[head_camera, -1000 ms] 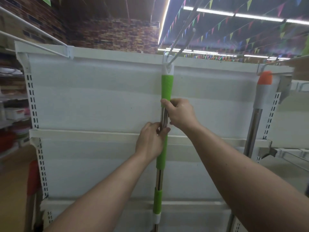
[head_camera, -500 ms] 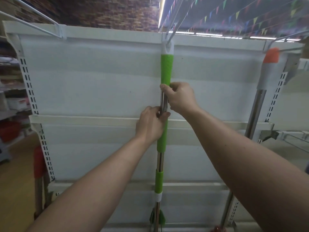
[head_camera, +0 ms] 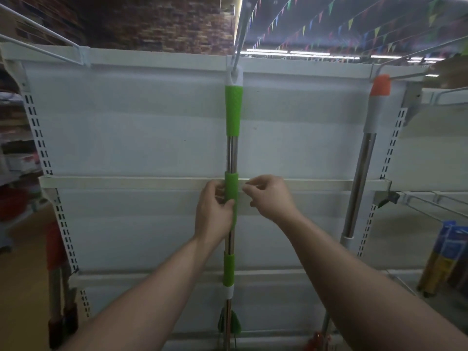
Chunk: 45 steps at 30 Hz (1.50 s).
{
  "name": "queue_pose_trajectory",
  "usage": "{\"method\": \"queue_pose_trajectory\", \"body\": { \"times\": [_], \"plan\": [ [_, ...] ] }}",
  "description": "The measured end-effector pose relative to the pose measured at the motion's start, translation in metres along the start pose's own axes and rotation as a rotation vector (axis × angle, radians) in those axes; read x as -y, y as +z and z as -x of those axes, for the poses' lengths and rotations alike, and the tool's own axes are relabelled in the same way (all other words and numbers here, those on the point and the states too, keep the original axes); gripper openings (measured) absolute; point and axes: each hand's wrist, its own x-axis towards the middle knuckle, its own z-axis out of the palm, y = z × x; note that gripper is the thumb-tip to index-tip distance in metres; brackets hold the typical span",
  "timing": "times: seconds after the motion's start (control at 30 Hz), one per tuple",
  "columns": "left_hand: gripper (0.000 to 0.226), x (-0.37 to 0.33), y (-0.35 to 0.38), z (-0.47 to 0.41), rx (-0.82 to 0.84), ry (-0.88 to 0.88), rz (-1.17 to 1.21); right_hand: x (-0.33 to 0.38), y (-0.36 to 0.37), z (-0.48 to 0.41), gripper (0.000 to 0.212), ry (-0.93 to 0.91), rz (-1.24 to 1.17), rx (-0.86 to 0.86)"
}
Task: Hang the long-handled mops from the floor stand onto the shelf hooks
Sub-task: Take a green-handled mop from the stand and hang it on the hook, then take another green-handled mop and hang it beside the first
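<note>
- Against the middle of the tall white metal shelf back panel, the long steel-shafted mop with bright green rubber grips is hanging straight down, its white end loop sitting over a thin metal shelf hook at the panel's top edge.
- Its shaft is showing three green sections: a long textured grip at the top, a shorter sleeve at mid-height, and another lower down above a white collar. A dark green mop head is dangling near the bottom.
- The left hand is gripping the middle sleeve, thumb lying across its front, and is covering the sleeve's left side.
- The right hand is hovering just beside that sleeve with fingers loosely curled, holding nothing — a thin gap is showing between fingertips and handle.
- A white horizontal shelf rail is running behind both hands and the shaft.
- Well apart to the right, a second steel mop with an orange cap and pale grey grip is hanging against the upright.
- Blurred red-handled tools are standing at the left edge; blue and yellow packs are sitting at lower right.
- Coloured pennant bunting is hanging overhead, beside a dark brick wall.
</note>
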Motion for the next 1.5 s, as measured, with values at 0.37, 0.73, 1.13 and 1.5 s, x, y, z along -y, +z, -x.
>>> {"method": "queue_pose_trajectory", "body": {
  "times": [0.37,0.73,1.13,1.5],
  "plan": [
    [0.007,0.029,-0.026,0.097,-0.004,-0.299,-0.027,-0.059,-0.026,0.096,0.016,0.257,-0.133,0.149],
    [0.002,0.033,-0.067,0.196,-0.039,-0.523,0.047,-0.068,-0.006,0.165,0.009,0.344,-0.248,0.267],
    [0.003,0.039,-0.178,0.243,-0.129,-0.63,0.045,-0.033,0.088,0.234,0.014,0.357,-0.296,0.409],
    [0.007,0.075,-0.36,0.285,-0.248,-0.715,0.042,0.037,0.215,0.336,0.021,0.388,-0.234,0.529]
  ]
}}
